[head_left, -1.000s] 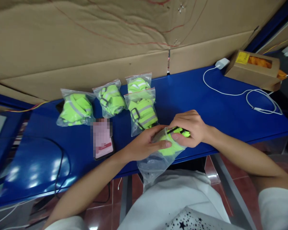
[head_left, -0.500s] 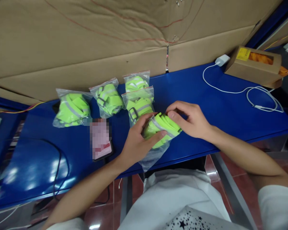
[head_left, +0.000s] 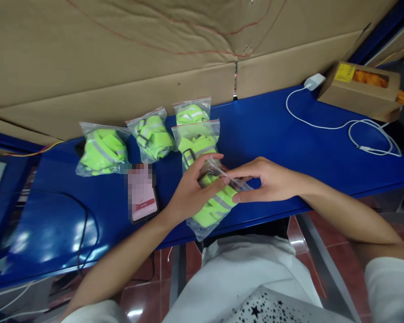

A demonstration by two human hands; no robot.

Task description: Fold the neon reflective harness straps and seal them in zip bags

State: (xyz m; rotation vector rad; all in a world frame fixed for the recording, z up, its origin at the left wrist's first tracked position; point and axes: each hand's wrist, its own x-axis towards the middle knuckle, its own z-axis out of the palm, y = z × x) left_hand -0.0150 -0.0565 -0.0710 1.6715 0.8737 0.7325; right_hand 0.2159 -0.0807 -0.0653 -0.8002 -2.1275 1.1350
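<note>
A clear zip-lock bag [head_left: 202, 229] lies at the near edge of the blue table, with a folded neon-green reflective strap [head_left: 207, 217] inside. My left hand [head_left: 193, 190] is closed on the bag's left side, thumb across the top near its mouth. At the right side of the mouth, my right hand [head_left: 271, 181] pinches the clear plastic between thumb and fingers. Just beyond my left hand is another filled bag [head_left: 200, 143] with a dark buckle showing, partly hidden by that hand. Behind it stands a similar bag [head_left: 191, 114].
Two more filled bags, one at the left [head_left: 103, 152] and one nearer the middle [head_left: 153, 137], rest along the cardboard wall [head_left: 121, 85]. A phone [head_left: 143, 195] lies left of my left hand. A white charger cable [head_left: 326, 127] and a cardboard box [head_left: 360, 96] occupy the right end.
The neon-green strap has gone down into the bag, and the bag's mouth now rises above it. My right hand has shifted from the strap to the bag's edge, slightly lower.
</note>
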